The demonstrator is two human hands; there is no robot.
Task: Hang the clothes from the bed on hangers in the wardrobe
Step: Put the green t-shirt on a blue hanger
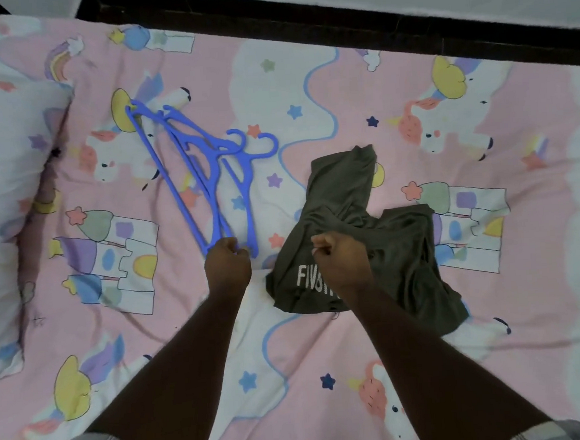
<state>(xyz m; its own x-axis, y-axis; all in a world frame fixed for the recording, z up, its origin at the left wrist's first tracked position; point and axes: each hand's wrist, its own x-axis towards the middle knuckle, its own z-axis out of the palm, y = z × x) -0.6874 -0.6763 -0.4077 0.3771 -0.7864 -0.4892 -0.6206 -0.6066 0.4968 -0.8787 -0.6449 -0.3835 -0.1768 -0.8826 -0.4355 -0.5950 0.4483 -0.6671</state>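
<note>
We are at the start of a hanging cycle, as we read it: pairing a garment with a hanger before anything goes to the wardrobe, which is not in view. The olive-grey T-shirt [368, 228] lies crumpled near the middle of the bed, toward its near edge, with white lettering showing on the part closest to us. Our right hand [341, 257] sits on it with fingers curled, bunching the fabric just above the lettering. To its left, well short of the pillow, the blue plastic hangers [206, 177] lie in a loose overlapping pile, hooks pointing toward the far edge of the bed. Our left hand [228, 262] is at their near ends, fingers curled round the tip of at least one; which hanger it grips we cannot tell.

The next move, in our judgement, calls for freeing a single hanger from the tangle, since the hooks and arms interlock and may drag the others along, then finding the shirt's neck opening, which is hidden in the folds.

The bed [325, 354] carries a pink sheet printed with unicorns, castles, stars and clouds. A pillow [8, 191] in the same print fills the left end. Along the far edge runs a dark bed frame [336, 20], with a pale wall beyond it.
</note>
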